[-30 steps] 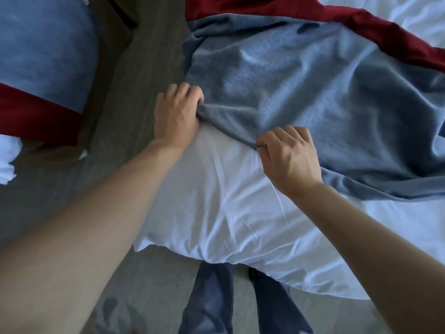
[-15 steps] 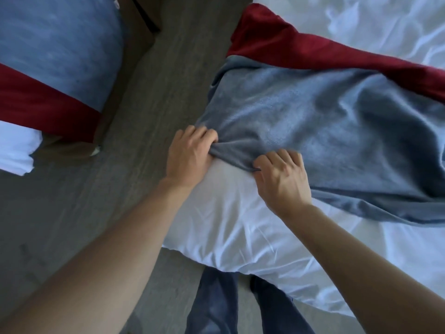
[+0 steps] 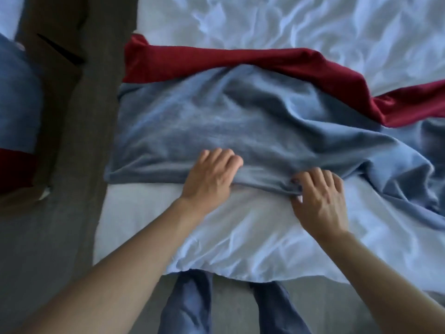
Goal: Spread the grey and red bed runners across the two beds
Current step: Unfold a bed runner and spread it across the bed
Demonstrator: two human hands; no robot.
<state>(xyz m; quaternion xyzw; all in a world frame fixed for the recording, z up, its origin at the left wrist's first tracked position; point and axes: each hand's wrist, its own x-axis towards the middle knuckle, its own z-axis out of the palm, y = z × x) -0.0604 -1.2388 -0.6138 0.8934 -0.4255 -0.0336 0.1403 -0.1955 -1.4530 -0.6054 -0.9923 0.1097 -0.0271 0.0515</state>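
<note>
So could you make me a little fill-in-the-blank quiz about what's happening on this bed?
1. Both hands, the left hand and the right hand, grip the near edge of the ____ runner.
2. The red runner lies on the ____ side of it from the person.
3. The bedding under both runners is ____ in colour.

Missing words: grey; far; white

The runner (image 3: 240, 126) was soft matt cloth — grey and faintly napped, with a smoother red band. The bed sheet (image 3: 240, 227) looked like thin, creased white cotton. The floor (image 3: 72, 213) was matt, wood-grained grey.
</note>
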